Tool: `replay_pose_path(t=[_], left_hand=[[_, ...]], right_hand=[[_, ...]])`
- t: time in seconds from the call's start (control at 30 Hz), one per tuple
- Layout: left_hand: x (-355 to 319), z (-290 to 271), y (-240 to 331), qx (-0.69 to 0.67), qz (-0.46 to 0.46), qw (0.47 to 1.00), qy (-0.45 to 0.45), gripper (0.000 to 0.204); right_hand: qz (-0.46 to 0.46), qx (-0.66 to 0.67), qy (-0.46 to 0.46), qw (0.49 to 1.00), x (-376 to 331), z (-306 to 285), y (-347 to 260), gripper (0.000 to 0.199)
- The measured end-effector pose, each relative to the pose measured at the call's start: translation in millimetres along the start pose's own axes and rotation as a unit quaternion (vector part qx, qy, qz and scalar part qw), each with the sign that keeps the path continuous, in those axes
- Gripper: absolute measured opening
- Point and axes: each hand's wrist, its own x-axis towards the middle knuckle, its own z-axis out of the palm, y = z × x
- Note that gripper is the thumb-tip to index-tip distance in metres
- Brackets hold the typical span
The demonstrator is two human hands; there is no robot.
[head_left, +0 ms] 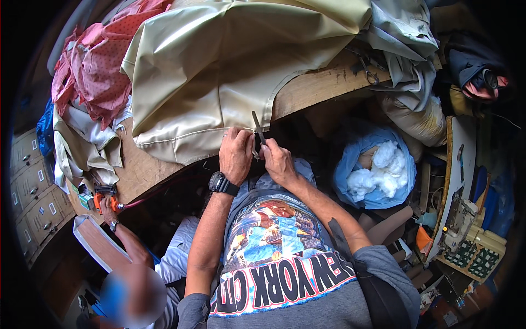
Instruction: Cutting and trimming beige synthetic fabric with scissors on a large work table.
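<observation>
A large sheet of cream, shiny vinyl-like fabric with a stitched seam drapes over the workbench toward me. My left hand, wearing a black watch, is closed on its lower edge near the corner. Just beside it, my right hand grips what look like scissors, their dark metal blade pointing up and away at the fabric's edge. The handles are mostly hidden in my fingers. Both hands are close together in front of my body, at the bench's near edge.
On the left, another person's hand holds an orange tool with a red hose. Pink dotted cloth lies at the back left of the wooden bench. A blue bag of white stuffing stands right; a sewing machine is farther right.
</observation>
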Motion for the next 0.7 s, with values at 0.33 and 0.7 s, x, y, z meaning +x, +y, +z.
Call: replay_pose_path(t=[0.33, 0.7], left_hand=[[-3, 8, -12, -0.032, -0.031, 0.999, 0.004, 0.012], [-6, 11, -23, -0.109, -0.052, 0.992, 0.021, 0.014]], right_hand=[[-0.027, 0.01, 0.008, 1.0, 26, -26, -14, 0.014], [0.004, -0.066, -0.093, 0.993, 28, -19, -7, 0.017]])
